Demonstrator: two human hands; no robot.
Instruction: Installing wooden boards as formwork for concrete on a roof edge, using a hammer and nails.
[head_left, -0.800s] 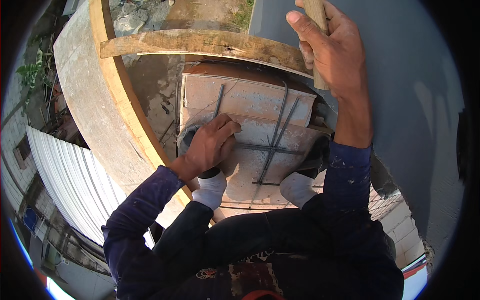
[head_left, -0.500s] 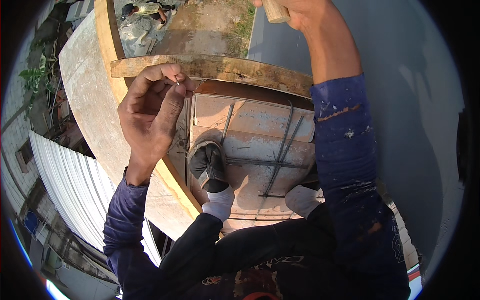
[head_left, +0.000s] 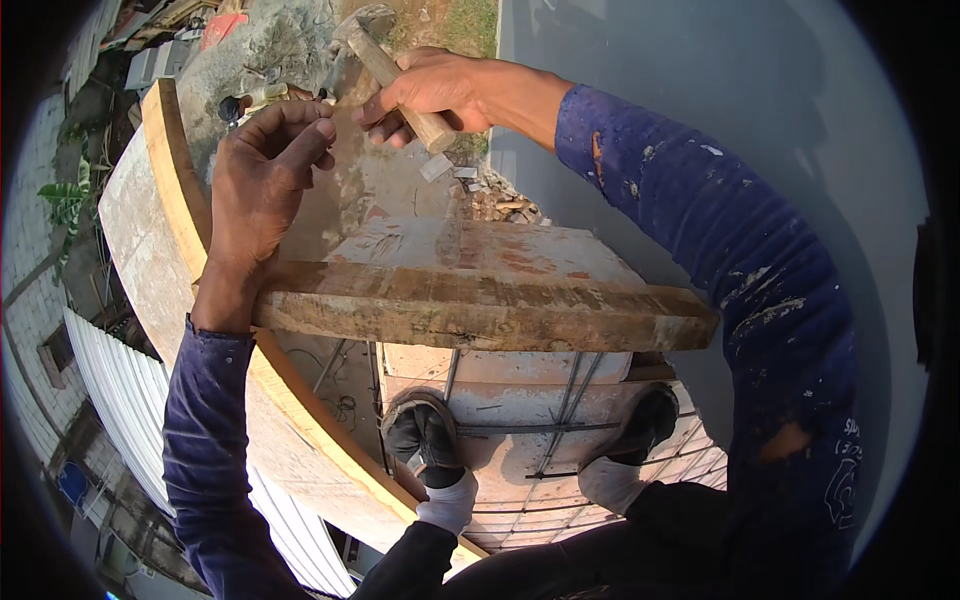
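Observation:
My left hand (head_left: 262,180) is raised above the left end of a wooden beam (head_left: 490,318), thumb and forefinger pinched together. They hold a nail, though little of it shows now. My right hand (head_left: 435,95) grips the wooden handle of a claw hammer (head_left: 392,75) just to the right of the left hand, apart from it. The hammer's metal head points up and away; the butt of the handle sticks out below the fingers. The beam lies crosswise between my forearms, its left part next to my left wrist.
Timber (head_left: 320,420) edges a plywood panel (head_left: 310,480) on the left, beside a white corrugated roof (head_left: 120,370). My shoes stand on boards with steel bars (head_left: 540,430) across them. A grey wall (head_left: 800,130) rises right. Far below, a person (head_left: 275,95) is partly hidden behind my left hand.
The view has tipped forward, so the beam sits lower and more ground shows. My right hand has come left with the hammer, close to my left hand, which keeps its pinch.

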